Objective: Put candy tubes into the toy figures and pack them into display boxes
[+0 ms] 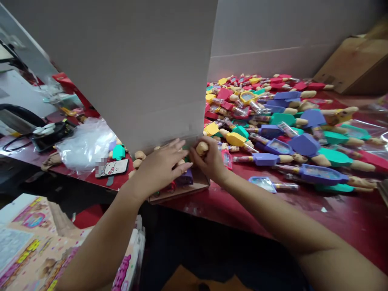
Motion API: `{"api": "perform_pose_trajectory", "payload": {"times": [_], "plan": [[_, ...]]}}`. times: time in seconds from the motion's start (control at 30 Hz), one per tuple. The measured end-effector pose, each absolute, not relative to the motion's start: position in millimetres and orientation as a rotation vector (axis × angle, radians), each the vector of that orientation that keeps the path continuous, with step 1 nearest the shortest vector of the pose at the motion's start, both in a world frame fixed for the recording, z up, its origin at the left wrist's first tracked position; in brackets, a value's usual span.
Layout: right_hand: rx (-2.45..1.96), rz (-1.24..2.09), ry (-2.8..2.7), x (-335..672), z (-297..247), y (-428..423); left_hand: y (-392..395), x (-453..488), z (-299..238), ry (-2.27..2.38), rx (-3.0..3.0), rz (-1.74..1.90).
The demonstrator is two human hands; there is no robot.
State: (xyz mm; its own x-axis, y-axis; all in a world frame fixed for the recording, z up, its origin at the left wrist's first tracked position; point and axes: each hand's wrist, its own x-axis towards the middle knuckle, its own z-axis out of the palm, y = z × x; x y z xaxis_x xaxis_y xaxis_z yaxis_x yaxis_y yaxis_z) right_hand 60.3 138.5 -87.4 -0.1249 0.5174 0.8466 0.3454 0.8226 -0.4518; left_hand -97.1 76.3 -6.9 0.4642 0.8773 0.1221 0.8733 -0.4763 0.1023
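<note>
This is looking like a small packing workshop to me, definitely not a home. A long red-topped work table point(333, 214) is taking up most of the room, and hundreds of popsicle-shaped plastic toys point(281, 121) are lying heaped across it like loose factory stock. Tall cardboard sheets point(121, 68) are standing up along the table, a brown cardboard carton point(354, 64) is sitting at the far corner, and a stack of printed packaging sheets point(33, 246) is waiting near the edge. A crumpled clear plastic bag point(86, 145) is lying around too.
</note>
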Motion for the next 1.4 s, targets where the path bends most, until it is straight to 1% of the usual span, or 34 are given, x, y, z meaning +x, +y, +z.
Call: {"api": "perform_pose_trajectory", "payload": {"times": [0.1,0.33,0.43,0.6,0.8,0.9,0.93,1.0,1.07,1.1,1.2,1.27,1.33,1.4], "plan": [[-0.658,0.048,-1.735,58.8,-98.8,138.7,75.9,-95.2,-14.2,1.662,2.613,0.311],[-0.602,-0.164,-1.725,52.7,-97.7,142.3,73.4,-96.2,-11.6,1.667,2.614,0.372],[-0.625,-0.15,-1.721,50.9,-97.4,143.7,72.7,-97.1,-12.0,1.645,2.645,0.391],[-0.7,-0.1,-1.887,51.9,-89.9,147.4,73.4,-96.9,-14.2,1.645,2.653,0.411],[-0.79,-0.307,-1.923,46.8,-104.7,148.8,75.3,-99.7,-15.8,1.614,2.658,0.425],[-0.75,-0.332,-1.954,48.3,-107.7,144.4,75.2,-100.7,-15.5,1.627,2.633,0.409],[-0.721,-0.288,-1.993,51.7,-106.9,144.6,75.1,-100.8,-15.3,1.636,2.624,0.408],[-0.799,-0.071,-2.05,65.0,-104.3,151.4,74.8,-100.6,-14.6,1.648,2.608,0.414],[-1.053,0.194,-1.982,86.6,-102.6,169.1,74.9,-100.3,-14.2,1.645,2.596,0.418],[-1.208,0.272,-1.887,99.7,-103.1,181.3,75.4,-100.2,-14.1,1.643,2.591,0.415],[-1.444,0.375,-1.688,139.9,-109.3,220.4,77.8,-100.6,-14.2,1.653,2.567,0.406],[-1.519,0.476,-1.587,161.4,-112.7,237.7,77.2,-100.5,-14.0,1.674,2.568,0.429],[-1.521,0.555,-1.487,174.8,-110.6,241.6,70.4,-97.8,-14.4,1.722,2.632,0.611],[-1.453,0.617,-1.4,179.8,-103.2,229.8,55.7,-88.7,-18.8,1.72,2.721,1.04]]}}
